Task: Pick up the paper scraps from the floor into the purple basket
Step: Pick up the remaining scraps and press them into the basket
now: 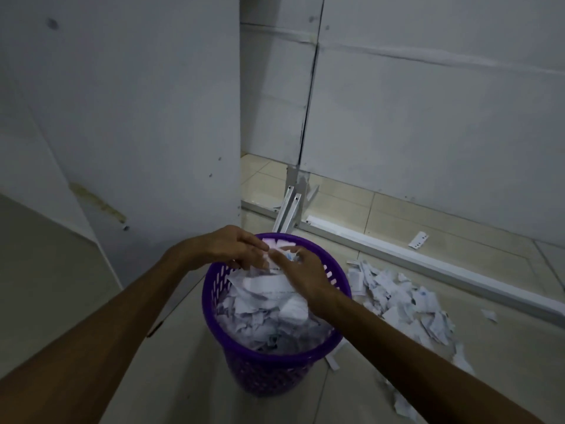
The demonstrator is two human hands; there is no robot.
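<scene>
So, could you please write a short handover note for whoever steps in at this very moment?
Left hand: over the far rim of the purple basket, fingers on paper scraps; grip unclear.
Right hand: over the basket too, fingers among the same scraps; grip unclear.
Done: the basket is nearly full of scraps.
Left: a large pile of scraps on the floor right of the basket, strays trailing toward the camera, one strip by the white floor rail.
Next, probably: let go over the basket, then gather the pile.
</scene>
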